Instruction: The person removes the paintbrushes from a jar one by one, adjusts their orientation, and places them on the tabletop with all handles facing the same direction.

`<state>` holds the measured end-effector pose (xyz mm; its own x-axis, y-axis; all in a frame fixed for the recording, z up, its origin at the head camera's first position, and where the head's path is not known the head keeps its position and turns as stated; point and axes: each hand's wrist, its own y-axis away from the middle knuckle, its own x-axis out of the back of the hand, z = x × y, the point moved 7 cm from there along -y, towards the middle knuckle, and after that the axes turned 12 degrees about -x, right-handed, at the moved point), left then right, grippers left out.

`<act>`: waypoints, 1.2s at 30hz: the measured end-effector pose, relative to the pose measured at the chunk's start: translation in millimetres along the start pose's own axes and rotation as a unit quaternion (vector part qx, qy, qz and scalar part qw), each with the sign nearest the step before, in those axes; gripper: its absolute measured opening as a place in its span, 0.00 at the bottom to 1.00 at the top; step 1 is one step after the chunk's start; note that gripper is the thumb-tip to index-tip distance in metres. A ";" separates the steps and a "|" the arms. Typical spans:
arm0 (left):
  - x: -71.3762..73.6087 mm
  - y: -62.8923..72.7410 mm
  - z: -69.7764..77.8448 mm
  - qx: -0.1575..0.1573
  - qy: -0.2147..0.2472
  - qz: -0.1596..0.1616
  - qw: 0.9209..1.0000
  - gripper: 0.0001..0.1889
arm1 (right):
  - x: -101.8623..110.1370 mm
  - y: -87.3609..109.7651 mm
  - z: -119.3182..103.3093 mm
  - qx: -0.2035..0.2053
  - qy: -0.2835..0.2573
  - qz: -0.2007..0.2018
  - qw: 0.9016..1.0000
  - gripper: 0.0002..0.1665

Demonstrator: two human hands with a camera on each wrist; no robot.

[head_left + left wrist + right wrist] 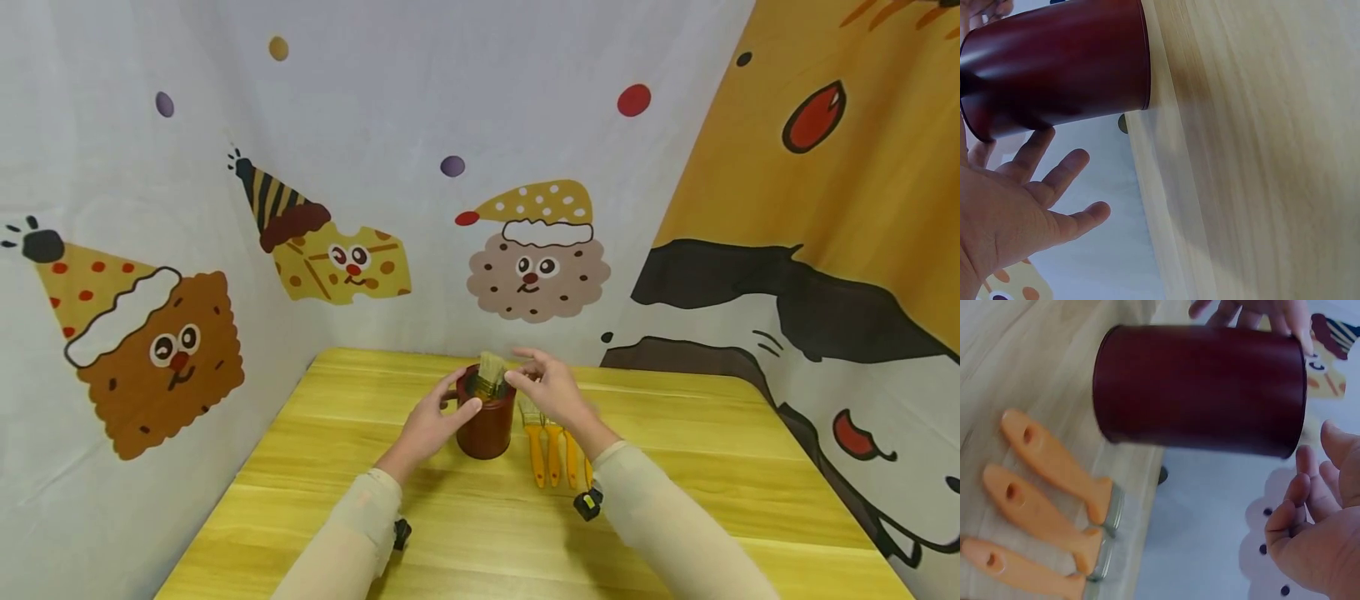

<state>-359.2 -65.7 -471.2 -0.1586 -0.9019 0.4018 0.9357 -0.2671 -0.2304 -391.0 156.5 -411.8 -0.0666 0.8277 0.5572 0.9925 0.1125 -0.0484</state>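
Note:
A dark red mug [485,431] stands upright on the table, with its handle [448,397] on the left. Inside it, a flat paintbrush [492,372] has its pale bristles up above the rim. My left hand [437,422] is at the mug's left side, thumb near the front rim and fingers toward the back. In the left wrist view, the fingers [1072,161] of that hand are spread, one right at the mug's wall. My right hand [553,389] hovers by the right rim, thumb close to the bristles; its thumb and fingers stand apart in the right wrist view.
Several paintbrushes with orange handles [537,458] lie side by side on the wooden table [480,533], right of the mug under my right hand and forearm. A cartoon-printed cloth [420,333] hangs behind the table's far edge. Dark wrist devices [588,504] sit under the sleeves.

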 end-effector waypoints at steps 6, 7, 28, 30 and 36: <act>-0.5 -0.4 1.0 -0.001 -0.004 -0.002 1.000 0.38 | -12.3 1.7 -14.3 -0.004 0.031 0.002 1.000 0.33; -0.6 -0.6 1.1 -0.002 -0.004 -0.003 1.000 0.38 | -13.5 1.8 -14.9 -0.008 0.037 0.005 0.999 0.34; 0.4 -1.1 1.9 -0.005 -0.015 -0.009 1.000 0.41 | -53.5 -6.3 -48.5 -0.009 0.277 0.081 0.957 0.46; -0.1 -0.6 1.6 -0.003 -0.011 -0.009 1.000 0.41 | -56.0 -6.6 -49.2 -0.012 0.300 0.091 0.950 0.47; -0.8 1.2 2.0 -0.003 -0.005 -0.008 1.000 0.40 | -57.3 -5.1 -49.6 -0.010 0.289 0.099 0.952 0.47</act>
<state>-357.3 -64.6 -470.0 -0.1704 -0.8944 0.4135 0.9313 -0.2833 -0.2289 -387.1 81.2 -402.3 0.1843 0.3895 0.9024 0.9817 -0.0289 -0.1880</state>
